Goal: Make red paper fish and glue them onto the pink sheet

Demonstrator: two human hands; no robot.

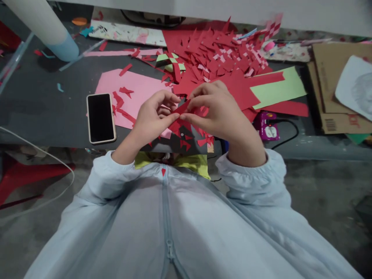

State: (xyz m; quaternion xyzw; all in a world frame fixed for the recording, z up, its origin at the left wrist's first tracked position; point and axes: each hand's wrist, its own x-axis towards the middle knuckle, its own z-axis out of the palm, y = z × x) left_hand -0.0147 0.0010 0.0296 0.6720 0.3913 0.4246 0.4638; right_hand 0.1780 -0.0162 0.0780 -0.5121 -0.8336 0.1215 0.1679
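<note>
My left hand (155,116) and my right hand (217,110) meet above the near edge of a dark table (43,112). Both pinch a small red paper piece (181,109) between thumb and fingers, the left from the left end, the right from above and the right. Under my hands lie small red paper triangles (186,143) and a pink paper sheet (136,89). Just beyond is a heap of red paper cuttings (215,54) with woven red-and-pink strips.
A black phone (100,117) lies face up left of my hands. A pale green sheet (277,90) and cardboard (331,85) sit at the right, a small purple device (269,128) with a cable near my right wrist. A white roll (43,23) stands far left.
</note>
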